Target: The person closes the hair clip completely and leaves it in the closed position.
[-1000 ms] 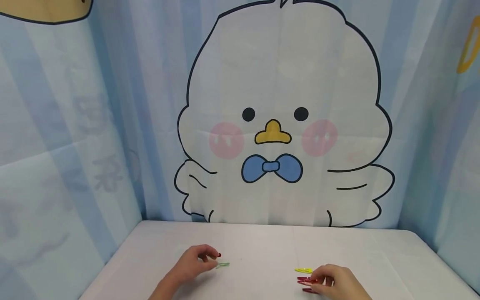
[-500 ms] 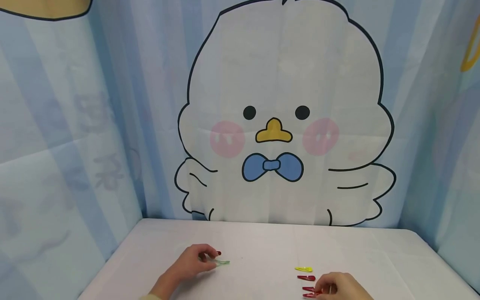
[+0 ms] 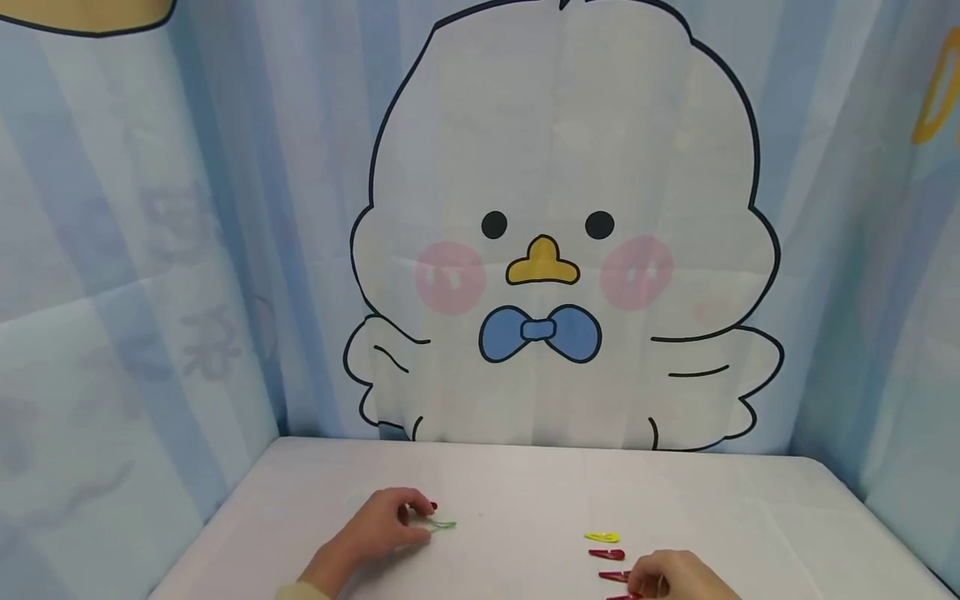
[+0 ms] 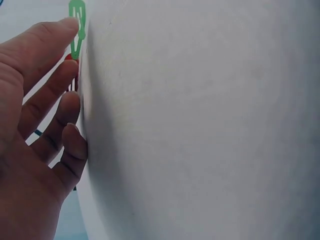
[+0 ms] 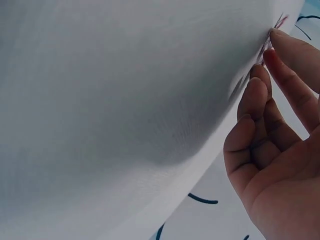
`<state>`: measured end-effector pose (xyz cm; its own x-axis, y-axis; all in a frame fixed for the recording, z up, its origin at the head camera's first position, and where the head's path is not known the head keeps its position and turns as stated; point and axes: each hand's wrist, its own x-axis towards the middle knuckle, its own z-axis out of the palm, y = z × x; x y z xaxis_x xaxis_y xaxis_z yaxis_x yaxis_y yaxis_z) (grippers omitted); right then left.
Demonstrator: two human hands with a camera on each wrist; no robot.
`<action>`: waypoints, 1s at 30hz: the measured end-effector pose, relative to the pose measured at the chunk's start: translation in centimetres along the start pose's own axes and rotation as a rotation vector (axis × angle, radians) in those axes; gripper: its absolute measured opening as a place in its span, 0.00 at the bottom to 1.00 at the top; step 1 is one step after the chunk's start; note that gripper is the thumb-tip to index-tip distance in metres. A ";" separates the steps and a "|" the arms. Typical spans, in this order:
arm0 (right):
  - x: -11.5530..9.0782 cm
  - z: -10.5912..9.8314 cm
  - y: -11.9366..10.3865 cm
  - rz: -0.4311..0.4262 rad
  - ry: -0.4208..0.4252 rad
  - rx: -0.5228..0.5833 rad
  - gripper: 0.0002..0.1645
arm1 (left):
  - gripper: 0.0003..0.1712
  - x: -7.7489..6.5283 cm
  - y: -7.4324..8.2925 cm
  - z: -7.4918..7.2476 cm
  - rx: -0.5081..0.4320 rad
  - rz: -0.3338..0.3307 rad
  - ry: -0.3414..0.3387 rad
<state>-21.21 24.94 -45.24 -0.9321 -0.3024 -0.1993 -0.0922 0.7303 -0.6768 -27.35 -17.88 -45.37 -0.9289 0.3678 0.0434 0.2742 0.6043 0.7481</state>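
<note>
At the left of the table, my left hand (image 3: pixel 386 521) rests with its fingers loosely bent, its thumb and index finger apart. In the left wrist view its thumb (image 4: pixel 70 24) touches a green snap hair clip (image 4: pixel 77 7); a red hair clip (image 4: pixel 68 85) lies behind the fingertips, mostly hidden. On the right, my right hand (image 3: pixel 678 575) pinches a dark red hair clip (image 3: pixel 618 597) low on the table, its grip partly hidden. Just above it lie a red hair clip (image 3: pixel 613 576), another red hair clip (image 3: pixel 606 554) and a yellow hair clip (image 3: pixel 602 537), in a column.
The white table (image 3: pixel 517 500) has its far edge against a curtain (image 3: pixel 712 400) printed with a white cartoon bird. Curtain walls (image 3: pixel 112 333) stand at the left and right sides.
My right hand has moved toward the near edge with a red clip, and the red clips now lie further apart. The left hand has barely moved.
</note>
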 end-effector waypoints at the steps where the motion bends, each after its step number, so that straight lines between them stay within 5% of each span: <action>1: -0.1 0.0 -0.1 0.000 0.002 -0.003 0.04 | 0.12 0.1 0.0 0.0 0.008 0.008 -0.002; 11: -1.1 -0.9 -1.9 0.045 0.129 -0.023 0.07 | 0.09 0.4 -0.2 0.1 0.037 0.045 -0.008; 17: -1.1 -1.2 -2.4 0.010 0.130 -0.015 0.09 | 0.08 0.3 -0.3 0.2 0.050 0.101 0.002; 30: -1.0 -1.5 -3.1 -0.114 0.101 0.028 0.09 | 0.05 0.2 0.6 0.1 0.003 0.047 -0.025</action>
<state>-20.55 23.90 -41.86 -0.9467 -0.3184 -0.0487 -0.1910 0.6768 -0.7109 -27.38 -17.35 -44.99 -0.9085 0.4133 0.0622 0.3183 0.5877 0.7438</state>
